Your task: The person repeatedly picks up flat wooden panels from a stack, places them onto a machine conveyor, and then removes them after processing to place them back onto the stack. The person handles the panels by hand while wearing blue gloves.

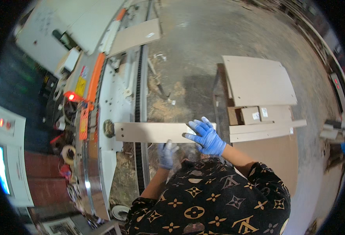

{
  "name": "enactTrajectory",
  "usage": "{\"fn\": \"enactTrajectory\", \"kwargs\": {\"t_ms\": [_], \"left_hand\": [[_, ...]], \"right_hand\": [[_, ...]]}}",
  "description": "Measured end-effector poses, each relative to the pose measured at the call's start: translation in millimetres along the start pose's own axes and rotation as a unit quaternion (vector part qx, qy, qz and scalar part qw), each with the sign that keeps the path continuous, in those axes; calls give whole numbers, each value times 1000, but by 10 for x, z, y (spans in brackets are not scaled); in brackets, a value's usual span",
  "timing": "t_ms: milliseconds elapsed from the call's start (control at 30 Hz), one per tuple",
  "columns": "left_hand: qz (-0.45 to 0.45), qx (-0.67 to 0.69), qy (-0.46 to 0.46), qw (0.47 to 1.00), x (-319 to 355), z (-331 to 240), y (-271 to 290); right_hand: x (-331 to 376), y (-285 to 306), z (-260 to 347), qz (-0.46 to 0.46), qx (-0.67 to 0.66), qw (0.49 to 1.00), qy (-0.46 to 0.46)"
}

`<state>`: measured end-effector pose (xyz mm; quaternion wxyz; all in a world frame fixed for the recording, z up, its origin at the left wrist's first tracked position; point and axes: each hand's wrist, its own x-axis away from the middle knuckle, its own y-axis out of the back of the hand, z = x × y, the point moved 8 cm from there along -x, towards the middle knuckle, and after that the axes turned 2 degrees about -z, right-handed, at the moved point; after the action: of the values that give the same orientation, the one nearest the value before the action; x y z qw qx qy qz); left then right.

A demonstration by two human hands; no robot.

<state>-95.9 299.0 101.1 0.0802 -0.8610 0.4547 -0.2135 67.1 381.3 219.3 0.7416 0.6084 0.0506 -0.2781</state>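
At the bottom of the frame our dark patterned sleeves fill the view, and just above them our two gloved hands meet a long pale board strip point(151, 132) that runs level across the middle of the picture. Our left hand point(167, 153), in a grey-blue glove, grips the strip's near edge from below, fingers curled up against it. Our right hand point(207, 137), in a bright blue glove, lies flat and spread on the top face near the strip's right end, pressing rather than clenching.

We judge the strip stiff and fairly light, a narrow cut of panel board that should not sag over its span. Its face looks smooth, so gloves may slide on it; the edges look like the surer hold, with one hand under the edge and one on top to steady it.

The strip's left end rests on the white machine bed point(115, 98), touching a round roller point(109, 128) left of centre. A black chain track point(140, 90) runs upward beside the bed. To the right, a stack of cut panels point(258, 82) lies on a low cart, well apart from the machine. Beyond is the dusty concrete floor point(203, 35).
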Motion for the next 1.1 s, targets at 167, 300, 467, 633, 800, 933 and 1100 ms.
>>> {"fn": "enactTrajectory", "kwargs": {"t_ms": [167,300,467,633,800,933,1100], "left_hand": [[-279,161,-94,942,-183,-483,1430],[-410,262,-114,866,-206,-768,2514],[-404,367,-93,832,-610,-851,3746],[-348,51,-190,917,-463,-1179,4244],[-515,-592,-154,601,734,-1798,3999],[-560,-640,51,524,1112,-1844,4202],[-577,-636,18,513,838,-1886,4409]], "right_hand": [[-252,-43,119,-130,-109,982,-87],[-86,-342,124,-85,-168,973,-133],[91,-636,162,-65,-191,961,-189],[149,-867,202,-38,-226,947,-223],[291,-1221,205,5,-271,921,-281],[278,-1413,263,20,-292,918,-269],[225,-1545,231,21,-314,902,-295]]}}
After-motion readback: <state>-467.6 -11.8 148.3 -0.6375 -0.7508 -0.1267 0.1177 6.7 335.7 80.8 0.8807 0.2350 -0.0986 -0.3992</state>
